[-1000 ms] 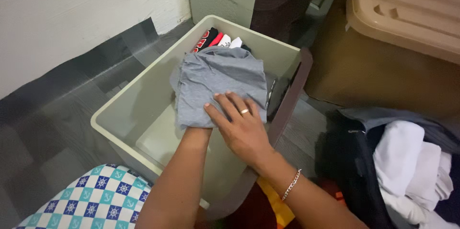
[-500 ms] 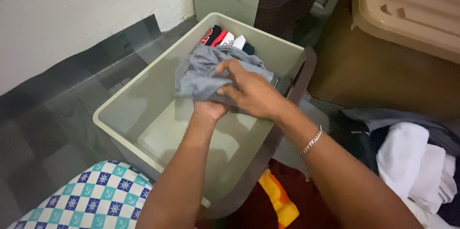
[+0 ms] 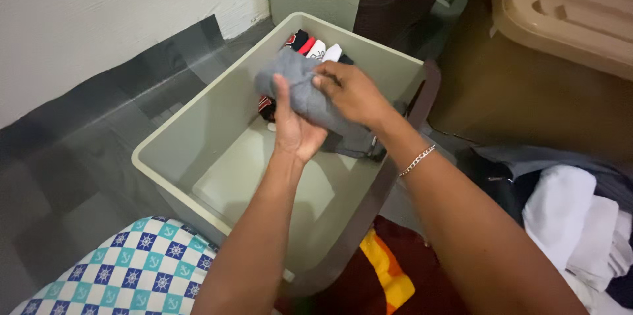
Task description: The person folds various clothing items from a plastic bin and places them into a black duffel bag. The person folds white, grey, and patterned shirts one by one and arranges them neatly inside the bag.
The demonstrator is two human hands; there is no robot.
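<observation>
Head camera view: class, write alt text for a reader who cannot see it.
Both hands, left hand and right hand, hold a folded grey garment over a pale green bin with rolled clothes at its far end. A white clothes pile lies to the right.

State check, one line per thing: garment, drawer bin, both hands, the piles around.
grey garment: folded into a bundle, held over the bin
left hand: gripping the garment from below
right hand: gripping the garment from above
drawer bin: open, mostly bare floor
folded clothes: upright in a row at the far end
white clothes pile: loose, unfolded
</observation>
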